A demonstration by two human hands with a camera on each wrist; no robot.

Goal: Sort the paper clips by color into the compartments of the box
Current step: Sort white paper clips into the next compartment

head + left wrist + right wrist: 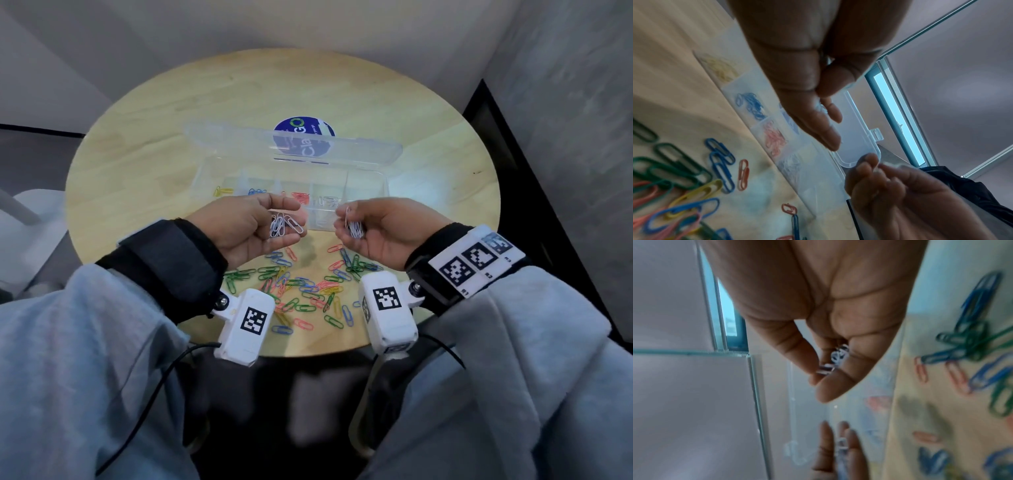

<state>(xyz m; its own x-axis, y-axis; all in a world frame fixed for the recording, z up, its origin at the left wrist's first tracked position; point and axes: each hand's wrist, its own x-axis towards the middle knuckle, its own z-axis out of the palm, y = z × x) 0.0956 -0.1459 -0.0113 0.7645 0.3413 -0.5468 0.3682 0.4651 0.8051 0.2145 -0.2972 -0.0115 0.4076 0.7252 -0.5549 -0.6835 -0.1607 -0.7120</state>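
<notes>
— While above the counter, both holding white clips? Left hand first.

— Palm up, just in front of the box. Fingers loosely curled, cradling white clips against the palm.

— And the right hand?

— Also raised, palm turned inward. Fingers and thumb pinched round a small white bunch. Close to the left hand, not touching it.

— Box open?

— Lid tipped back, resting over a blue round sticker. Inside, from the left: yellow clips, then blue clips, then red clips, then some white ones. Right end apparently bare, though hard to tell through clear plastic.

— Rest of the clips?

— Loose pile on the counter between the wrists, near the front edge: green, blue, red, yellow mixed, many overlapping. A few strays beside it.

— Anything on the wrists?

— White camera units with black-and-white tags, black straps, grey sleeves.
</notes>
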